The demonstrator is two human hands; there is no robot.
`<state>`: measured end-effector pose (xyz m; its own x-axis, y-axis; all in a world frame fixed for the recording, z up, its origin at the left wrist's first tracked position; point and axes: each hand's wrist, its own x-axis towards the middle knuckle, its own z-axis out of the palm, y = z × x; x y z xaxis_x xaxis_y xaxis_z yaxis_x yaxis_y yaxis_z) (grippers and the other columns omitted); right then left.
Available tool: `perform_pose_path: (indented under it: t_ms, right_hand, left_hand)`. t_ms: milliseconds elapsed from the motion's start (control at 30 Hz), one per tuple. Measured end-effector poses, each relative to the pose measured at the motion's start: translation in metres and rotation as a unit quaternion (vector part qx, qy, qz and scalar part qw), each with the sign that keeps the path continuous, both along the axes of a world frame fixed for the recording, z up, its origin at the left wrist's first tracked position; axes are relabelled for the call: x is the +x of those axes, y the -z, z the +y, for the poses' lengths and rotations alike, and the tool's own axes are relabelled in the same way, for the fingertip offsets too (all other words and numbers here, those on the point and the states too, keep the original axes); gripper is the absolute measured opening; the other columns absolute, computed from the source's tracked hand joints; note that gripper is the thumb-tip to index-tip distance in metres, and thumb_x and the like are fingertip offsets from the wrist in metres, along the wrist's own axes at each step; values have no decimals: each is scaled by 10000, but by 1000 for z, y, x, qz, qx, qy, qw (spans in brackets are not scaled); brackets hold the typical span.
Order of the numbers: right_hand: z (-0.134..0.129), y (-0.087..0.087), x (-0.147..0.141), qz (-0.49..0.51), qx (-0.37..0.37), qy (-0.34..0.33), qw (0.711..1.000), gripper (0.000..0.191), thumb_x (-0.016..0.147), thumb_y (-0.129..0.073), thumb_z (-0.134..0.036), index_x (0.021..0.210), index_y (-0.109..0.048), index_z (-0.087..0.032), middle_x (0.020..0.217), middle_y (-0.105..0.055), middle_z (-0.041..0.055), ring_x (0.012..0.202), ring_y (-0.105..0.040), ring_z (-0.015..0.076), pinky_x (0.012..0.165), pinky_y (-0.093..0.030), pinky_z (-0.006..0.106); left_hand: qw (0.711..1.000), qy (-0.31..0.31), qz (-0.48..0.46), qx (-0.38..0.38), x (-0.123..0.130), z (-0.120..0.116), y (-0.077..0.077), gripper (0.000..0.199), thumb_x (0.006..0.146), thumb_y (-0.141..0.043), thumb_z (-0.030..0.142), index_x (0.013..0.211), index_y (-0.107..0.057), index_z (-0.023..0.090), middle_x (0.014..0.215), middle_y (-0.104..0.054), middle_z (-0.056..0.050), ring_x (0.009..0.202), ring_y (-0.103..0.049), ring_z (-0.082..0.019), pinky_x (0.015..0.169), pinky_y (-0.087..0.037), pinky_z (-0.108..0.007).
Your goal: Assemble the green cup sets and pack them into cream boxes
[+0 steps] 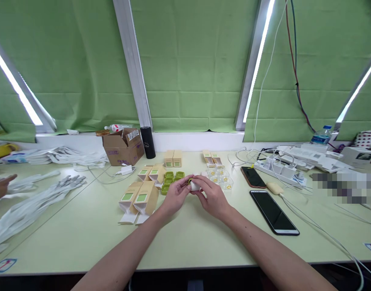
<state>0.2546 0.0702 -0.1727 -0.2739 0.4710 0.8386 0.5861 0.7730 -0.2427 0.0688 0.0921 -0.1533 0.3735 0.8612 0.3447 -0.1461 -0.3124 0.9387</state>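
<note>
Over the middle of the table, my left hand [177,195] and my right hand [211,196] meet around a small white jar with a green edge [195,186]. Fingers of both hands are closed on it, and they hide part of it. Just beyond my left hand sit several green square containers [169,176]. Kraft-coloured boxes [147,198] with green labels lie left of that hand, their white flaps folded out. Close behind my right hand is a group of clear round pieces with yellow centres [223,178].
Two phones [275,212] [254,177] and a cabled power strip [278,171] lie to the right. White strips [36,206] cover the left side, where another person's hand [0,188] shows. A cardboard carton [123,149] and a black cylinder [147,142] stand at the back.
</note>
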Motion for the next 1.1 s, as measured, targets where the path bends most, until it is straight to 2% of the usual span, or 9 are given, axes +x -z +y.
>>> perform_pose_path:
  t_ms: [233, 433, 567, 700, 833, 933, 1100]
  right_hand:
    - [-1, -4, -2, -5, 51, 7, 999, 427, 1028, -544, -139, 1443, -559, -237, 1337, -695, 155, 1214, -707, 278, 982, -652, 451]
    - [-1, -3, -2, -10, 62, 10, 998, 448, 1024, -530, -125, 1460, -550, -227, 1349, -684, 165, 1239, -694, 282, 998, -645, 458]
    - [-1, -4, -1, -3, 52, 8, 999, 456, 1033, -530, -154, 1481, -538, -239, 1340, -687, 155, 1242, -691, 277, 1005, -645, 457]
    - [-1, -2, -1, -2, 55, 11, 998, 491, 1031, -536, -161, 1513, -512, -252, 1330, -689, 152, 1225, -697, 279, 1021, -638, 465]
    - [-2, -1, -1, -10, 46, 11, 999, 541, 1019, -550, -152, 1546, -471, -241, 1367, -671, 166, 1276, -669, 289, 1043, -627, 470]
    - [-2, 0, -2, -12, 39, 8, 999, 565, 1016, -564, -157, 1563, -436, -218, 1387, -663, 180, 1315, -643, 302, 1057, -619, 485]
    - [0, 3, -2, 2, 33, 6, 999, 548, 1024, -542, -147, 1555, -440, -234, 1370, -679, 176, 1272, -672, 299, 998, -651, 480]
  left_hand:
    - [999, -45, -15, 3, 5, -1, -1, 479, 857, -772, 335, 1281, -716, 121, 1322, -736, -170, 1262, -685, -317, 1094, -569, -463]
    - [997, -71, -28, 11, 7, -2, 3, 479, 850, -794, 347, 1270, -725, 128, 1323, -734, -173, 1248, -694, -310, 1103, -564, -471]
    - [999, -31, -26, 15, 4, -2, 4, 546, 876, -789, 421, 1332, -699, 135, 1391, -696, -180, 1308, -656, -323, 1118, -551, -466]
    - [999, 14, -35, 3, 2, -2, 5, 711, 805, -874, 428, 1410, -646, 135, 1422, -671, -191, 1334, -631, -333, 1129, -535, -446]
    - [1000, 2, -25, -18, 3, -1, 5, 726, 786, -893, 412, 1407, -645, 131, 1324, -724, -179, 1200, -698, -301, 1046, -581, -425]
    - [999, -1, -29, -25, 4, -1, 3, 679, 800, -877, 421, 1381, -664, 143, 1307, -735, -161, 1182, -705, -290, 1021, -592, -415]
    - [1000, -18, -12, -7, 4, -1, 2, 643, 807, -865, 443, 1339, -684, 130, 1265, -749, -159, 1116, -720, -270, 1003, -596, -414]
